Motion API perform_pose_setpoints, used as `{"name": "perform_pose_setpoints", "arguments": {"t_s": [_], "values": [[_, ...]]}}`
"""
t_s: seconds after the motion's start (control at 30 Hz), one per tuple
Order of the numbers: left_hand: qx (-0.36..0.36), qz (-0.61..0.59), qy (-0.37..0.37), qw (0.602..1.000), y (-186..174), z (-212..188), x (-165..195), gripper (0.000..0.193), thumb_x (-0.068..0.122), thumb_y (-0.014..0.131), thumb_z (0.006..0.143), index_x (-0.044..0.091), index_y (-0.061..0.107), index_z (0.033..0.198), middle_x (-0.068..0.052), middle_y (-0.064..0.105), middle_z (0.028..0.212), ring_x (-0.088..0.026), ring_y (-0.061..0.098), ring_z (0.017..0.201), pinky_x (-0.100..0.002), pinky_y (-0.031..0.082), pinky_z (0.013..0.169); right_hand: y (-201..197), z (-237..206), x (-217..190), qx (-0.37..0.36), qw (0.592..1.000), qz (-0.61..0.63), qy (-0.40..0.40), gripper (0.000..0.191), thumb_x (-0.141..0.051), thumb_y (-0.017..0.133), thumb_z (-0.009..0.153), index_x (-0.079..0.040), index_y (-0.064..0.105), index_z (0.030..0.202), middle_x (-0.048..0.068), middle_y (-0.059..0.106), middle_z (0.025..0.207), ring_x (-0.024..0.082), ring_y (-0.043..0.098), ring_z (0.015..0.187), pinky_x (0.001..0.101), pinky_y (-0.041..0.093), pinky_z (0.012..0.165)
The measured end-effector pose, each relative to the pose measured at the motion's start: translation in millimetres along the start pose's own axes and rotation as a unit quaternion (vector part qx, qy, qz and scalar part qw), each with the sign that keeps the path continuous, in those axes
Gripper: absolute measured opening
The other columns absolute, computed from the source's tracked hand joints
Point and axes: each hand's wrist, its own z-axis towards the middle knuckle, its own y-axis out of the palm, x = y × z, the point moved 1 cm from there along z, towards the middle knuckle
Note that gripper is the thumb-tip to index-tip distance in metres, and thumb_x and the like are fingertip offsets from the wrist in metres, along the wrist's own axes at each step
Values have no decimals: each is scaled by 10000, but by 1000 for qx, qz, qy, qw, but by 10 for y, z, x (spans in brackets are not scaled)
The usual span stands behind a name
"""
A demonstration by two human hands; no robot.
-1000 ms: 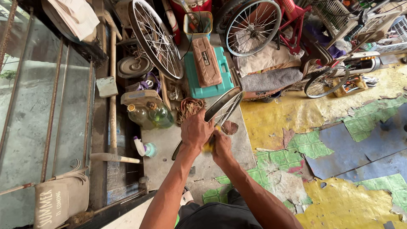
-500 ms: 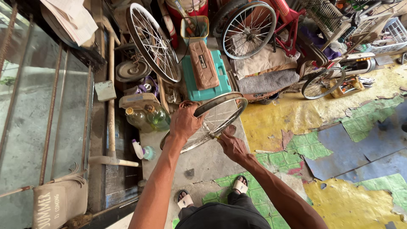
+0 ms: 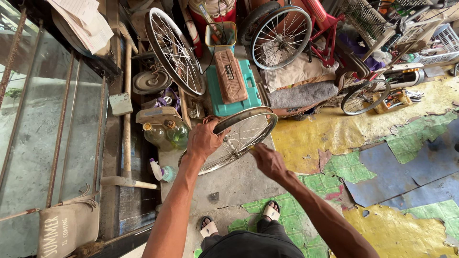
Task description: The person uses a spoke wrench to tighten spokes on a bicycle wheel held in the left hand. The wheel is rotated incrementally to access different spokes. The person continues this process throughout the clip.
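- Currently I see the left hand (image 3: pixel 204 139) closed over the upper left part of a bare spoked bicycle rim (image 3: pixel 239 138); its fingers wrap the metal band, thumb side toward the camera.
- I see the right hand (image 3: pixel 269 161) at the rim's lower right edge, fingers pressed together around something small and yellowish; I cannot tell what that item is.
- The rim is held tilted in the air between both hands, above the grey concrete floor (image 3: pixel 234 184), just in front of a teal plastic case (image 3: pixel 248 91).
- A brown ribbed case (image 3: pixel 231 76) lies on top of the teal one.
- Behind the left hand, a second spoked wheel (image 3: pixel 174 50) leans upright against the clutter; a third wheel (image 3: pixel 282 37) with a tyre stands beside a red frame (image 3: pixel 330 28).
- A smaller wheel (image 3: pixel 366 97) lies to the right, near the yellow painted patch of floor (image 3: pixel 311 138).
- Two glass bottles (image 3: pixel 167 134), one greenish, stand just left of the held rim, with a small white squeeze bottle (image 3: pixel 156 168) below them.
- A long wooden-handled hammer (image 3: pixel 126 138) rests against the ledge on the left, beside a barred window (image 3: pixel 48 119).
- A folded grey cloth (image 3: pixel 301 94) lies right of the teal case.
- My view also takes in two feet in sandals (image 3: pixel 239 220) at the bottom, standing on green patterned floor covering (image 3: pixel 296 210).
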Motion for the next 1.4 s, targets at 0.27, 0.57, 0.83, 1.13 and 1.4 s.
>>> {"name": "perform_pose_setpoints", "arguments": {"t_s": [0.27,0.57,0.83,1.13,1.4], "values": [[5,-4,1,1000,45,-5,21,251,360,750,909,131,780,1006,-78,774,772,-249,748,659,-400,586,659,-440,372,125,141,986,-85,-33,220,-179,529,1084,-54,525,903,50,523,689,124,428,524,309,355,426],[19,22,19,999,108,2,-24,349,428,749,892,109,779,1031,-98,768,806,-270,734,691,-415,585,671,-414,287,13,8,995,-87,42,218,-70,511,1019,-88,556,806,92,585,648,242,542,499,383,457,410],[57,29,44,997,163,20,-16,310,410,775,874,115,772,967,-83,760,770,-275,722,653,-410,571,614,-206,180,6,-58,991,-98,63,107,-135,520,991,-79,573,917,88,644,697,182,497,430,384,398,321],[7,12,-25,1000,205,-1,90,235,368,740,908,149,767,989,-66,745,733,-242,714,622,-408,576,608,-573,565,191,-60,970,-137,193,283,-207,355,1057,-51,591,1040,92,550,549,148,366,359,333,251,272],[75,148,50,985,516,-28,122,376,485,788,808,125,724,897,-65,729,714,-182,655,616,-332,530,555,-309,319,5,-180,950,-154,205,333,-273,419,1042,-32,618,926,154,581,625,199,462,399,369,344,305]]}}
